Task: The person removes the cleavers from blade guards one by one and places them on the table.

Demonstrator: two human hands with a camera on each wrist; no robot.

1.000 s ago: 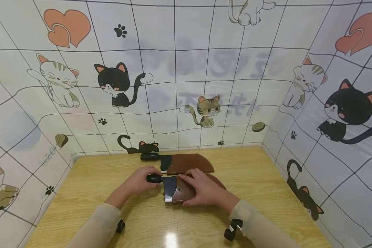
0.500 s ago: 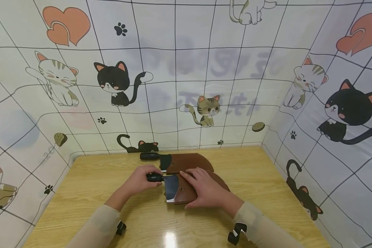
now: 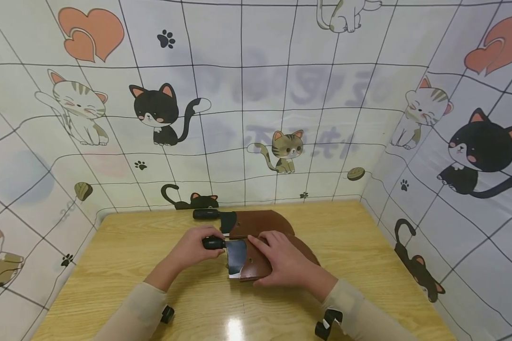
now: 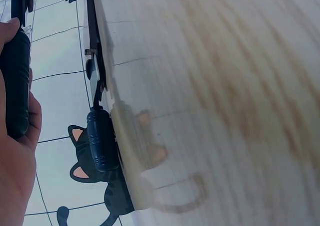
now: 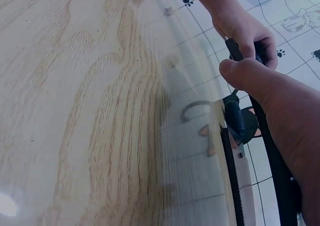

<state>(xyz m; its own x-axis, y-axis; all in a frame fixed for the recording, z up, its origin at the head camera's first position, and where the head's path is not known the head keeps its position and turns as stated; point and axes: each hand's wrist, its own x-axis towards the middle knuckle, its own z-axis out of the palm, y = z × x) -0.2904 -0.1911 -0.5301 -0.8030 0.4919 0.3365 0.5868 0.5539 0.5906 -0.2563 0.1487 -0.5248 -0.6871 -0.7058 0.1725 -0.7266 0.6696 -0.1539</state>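
Note:
My left hand [image 3: 197, 247] grips the black handle [image 4: 19, 86] of a cleaver whose broad dark blade [image 3: 236, 255] goes into a brown leather sheath [image 3: 256, 265]. Only the part of the blade by the handle shows. My right hand [image 3: 283, 260] holds the sheath, thumb on the near side and fingers over its top edge, covering much of its middle. In the right wrist view the sheath appears edge-on under the thumb [image 5: 240, 71], above the table. Behind it a second cleaver [image 3: 228, 222] lies in a similar brown sheath, its black handle [image 4: 103, 138] pointing left.
Both cleavers are over a light wood-grain table [image 3: 153, 237], the second one near its back edge. A white cloth wall [image 3: 239, 94] printed with cats and grid lines encloses the back and sides. Small black mounts [image 3: 167, 314] hang at the wrists.
The right hand and the sheath have shifted slightly to the right, with the sheath's rounded end showing farther right. The left hand on the handle has barely moved, and the rear cleaver stays put.

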